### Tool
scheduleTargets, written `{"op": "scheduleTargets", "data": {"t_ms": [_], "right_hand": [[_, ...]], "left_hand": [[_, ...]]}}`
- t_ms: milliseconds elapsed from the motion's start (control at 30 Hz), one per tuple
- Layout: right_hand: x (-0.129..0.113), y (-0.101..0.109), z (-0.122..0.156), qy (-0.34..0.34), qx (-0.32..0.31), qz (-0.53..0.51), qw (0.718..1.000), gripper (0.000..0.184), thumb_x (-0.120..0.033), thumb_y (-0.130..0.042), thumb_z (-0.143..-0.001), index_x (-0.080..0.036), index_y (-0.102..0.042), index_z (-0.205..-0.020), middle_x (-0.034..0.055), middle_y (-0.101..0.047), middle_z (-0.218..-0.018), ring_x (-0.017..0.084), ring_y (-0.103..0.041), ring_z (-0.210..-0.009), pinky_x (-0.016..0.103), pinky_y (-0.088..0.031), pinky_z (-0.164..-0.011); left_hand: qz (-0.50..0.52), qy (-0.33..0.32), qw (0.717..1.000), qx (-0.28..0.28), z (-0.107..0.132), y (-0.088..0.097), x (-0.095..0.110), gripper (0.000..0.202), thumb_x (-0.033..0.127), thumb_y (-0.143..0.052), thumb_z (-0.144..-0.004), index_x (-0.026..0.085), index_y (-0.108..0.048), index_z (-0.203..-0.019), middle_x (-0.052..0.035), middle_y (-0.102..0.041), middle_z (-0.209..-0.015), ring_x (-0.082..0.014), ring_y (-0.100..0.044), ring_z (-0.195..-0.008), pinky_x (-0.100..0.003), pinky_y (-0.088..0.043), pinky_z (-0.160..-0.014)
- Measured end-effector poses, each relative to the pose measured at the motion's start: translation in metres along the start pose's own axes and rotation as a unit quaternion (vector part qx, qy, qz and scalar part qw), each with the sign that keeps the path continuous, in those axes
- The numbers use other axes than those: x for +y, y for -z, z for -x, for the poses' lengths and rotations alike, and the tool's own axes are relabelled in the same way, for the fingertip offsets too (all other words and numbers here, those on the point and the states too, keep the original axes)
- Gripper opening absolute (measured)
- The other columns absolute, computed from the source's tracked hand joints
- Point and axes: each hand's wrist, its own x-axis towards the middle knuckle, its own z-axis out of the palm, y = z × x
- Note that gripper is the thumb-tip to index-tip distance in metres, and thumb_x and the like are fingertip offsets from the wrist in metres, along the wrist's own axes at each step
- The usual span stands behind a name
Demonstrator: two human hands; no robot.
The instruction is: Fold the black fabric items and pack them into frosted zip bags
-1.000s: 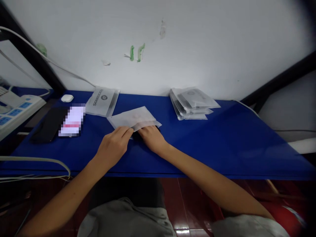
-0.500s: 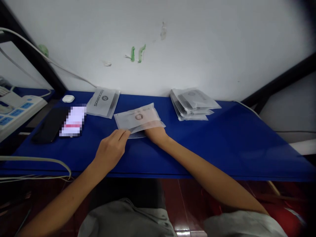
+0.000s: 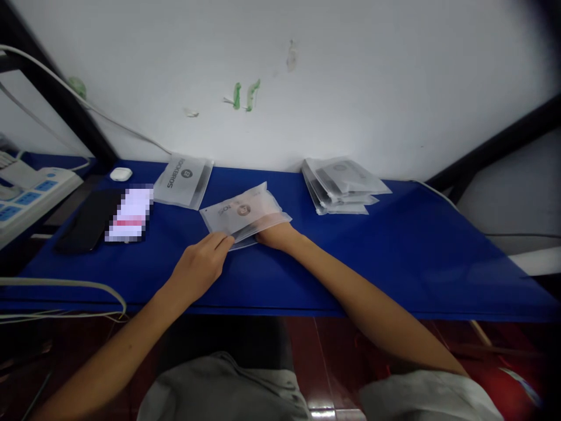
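A frosted plastic zip bag with a dark round logo lies in front of me at a slant, its near side gaping. My left hand pinches the bag's near edge between thumb and fingers. Inside the opening is my right hand, in up to about the wrist; its fingers show only as a faint shape through the film. Whether they grip anything cannot be made out. Behind and to the left rests a similar bag printed ROCKBROS. A stack of several such bags sits at the back right.
On the left of the blue table are a dark phone, a phone with a blurred lit screen and a white earbud case. A power strip stands at the far left. A white wall rises behind.
The bag between my hands has turned and shifted slightly left, and its opening has tilted a little. My left hand has moved slightly right. My right hand remains inside.
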Motion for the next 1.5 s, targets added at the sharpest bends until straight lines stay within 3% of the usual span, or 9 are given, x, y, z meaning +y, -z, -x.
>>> {"op": "scheduleTargets", "data": {"t_ms": [167, 433, 567, 667, 733, 833, 1100, 1300, 1500], "right_hand": [[-0.011, 0.011, 0.009, 0.008, -0.017, -0.054, 0.998, 0.05, -0.033, -0.053, -0.086, -0.016, -0.049, -0.133, 0.0124, -0.059, -0.131, 0.025, -0.053, -0.122, 0.043, -0.047, -0.101], [-0.04, 0.027, 0.024, 0.023, -0.004, 0.0, 1.0, 0.051, -0.003, -0.036, -0.087, -0.018, -0.046, -0.135, 0.0133, -0.057, -0.131, 0.024, -0.055, -0.119, 0.045, -0.047, -0.098], [-0.058, 0.049, 0.038, -0.001, -0.03, 0.01, 0.999, 0.044, -0.018, -0.048, -0.09, -0.012, -0.047, -0.134, 0.0186, -0.057, -0.128, 0.029, -0.056, -0.115, 0.046, -0.05, -0.092], [-0.068, 0.067, 0.046, -0.016, -0.029, -0.005, 0.999, 0.031, -0.03, -0.048, -0.093, -0.015, -0.061, -0.117, 0.012, -0.067, -0.108, 0.024, -0.064, -0.097, 0.038, -0.054, -0.08], [-0.07, 0.074, 0.049, -0.036, 0.023, 0.003, 0.999, 0.028, -0.031, -0.045, -0.095, -0.016, -0.065, -0.107, 0.0086, -0.07, -0.096, 0.02, -0.066, -0.086, 0.033, -0.053, -0.073], [-0.066, 0.071, 0.052, -0.043, 0.094, 0.042, 0.994, 0.028, -0.028, -0.044, -0.095, -0.015, -0.065, -0.11, 0.0113, -0.069, -0.106, 0.023, -0.064, -0.094, 0.035, -0.052, -0.077], [-0.051, 0.046, 0.062, -0.033, 0.009, 0.029, 0.999, 0.028, -0.026, -0.048, -0.094, -0.017, -0.064, -0.115, 0.0113, -0.063, -0.121, 0.025, -0.059, -0.107, 0.041, -0.05, -0.086], [-0.045, 0.044, 0.065, -0.047, 0.006, 0.031, 0.998, 0.029, -0.025, -0.047, -0.094, -0.014, -0.063, -0.116, 0.0132, -0.065, -0.109, 0.025, -0.06, -0.097, 0.04, -0.05, -0.077], [-0.044, 0.038, 0.07, -0.063, 0.022, 0.024, 0.997, 0.025, -0.026, -0.048, -0.094, -0.014, -0.064, -0.108, 0.0107, -0.066, -0.099, 0.023, -0.059, -0.091, 0.036, -0.048, -0.075]], "left_hand": [[0.006, 0.026, 1.0, 0.016, -0.001, 0.001, 0.001, 0.022, 0.008, -0.04, -0.092, 0.015, -0.06, -0.095, -0.0056, -0.068, -0.084, -0.0154, -0.065, -0.076, -0.026, -0.055, -0.065], [-0.01, 0.034, 0.999, 0.028, -0.001, 0.006, -0.001, 0.018, 0.008, -0.044, -0.091, 0.013, -0.06, -0.096, -0.0049, -0.067, -0.082, -0.0156, -0.064, -0.073, -0.025, -0.052, -0.064], [-0.025, 0.047, 0.999, 0.008, 0.0, 0.009, -0.004, 0.017, 0.01, -0.044, -0.091, 0.016, -0.06, -0.092, -0.0036, -0.066, -0.082, -0.0159, -0.063, -0.075, -0.025, -0.05, -0.062], [-0.028, 0.043, 0.998, -0.034, 0.0, 0.011, -0.006, 0.017, 0.01, -0.045, -0.09, 0.016, -0.061, -0.087, -0.0036, -0.066, -0.081, -0.017, -0.063, -0.073, -0.026, -0.049, -0.058], [-0.019, 0.037, 0.998, -0.056, 0.0, 0.012, -0.006, 0.017, 0.01, -0.046, -0.09, 0.015, -0.062, -0.088, -0.004, -0.065, -0.081, -0.0177, -0.062, -0.074, -0.027, -0.049, -0.059], [0.0, 0.035, 0.997, -0.066, -0.001, 0.012, -0.005, 0.017, 0.013, -0.047, -0.091, 0.015, -0.063, -0.095, -0.0052, -0.065, -0.087, -0.0186, -0.061, -0.079, -0.03, -0.052, -0.067], [0.013, 0.054, 0.988, -0.146, 0.005, 0.008, -0.011, 0.029, 0.017, -0.051, -0.09, 0.015, -0.059, -0.118, -0.0084, -0.063, -0.103, -0.0229, -0.058, -0.092, -0.037, -0.052, -0.078], [0.02, 0.049, 0.984, -0.171, 0.011, 0.007, -0.017, 0.028, 0.013, -0.043, -0.092, 0.017, -0.061, -0.115, -0.0082, -0.065, -0.105, -0.0202, -0.061, -0.091, -0.033, -0.053, -0.074], [-0.024, 0.021, 0.991, -0.129, 0.017, 0.001, -0.018, 0.029, 0.006, -0.042, -0.089, 0.013, -0.062, -0.109, -0.0099, -0.069, -0.102, -0.0205, -0.064, -0.087, -0.031, -0.055, -0.067]]}}
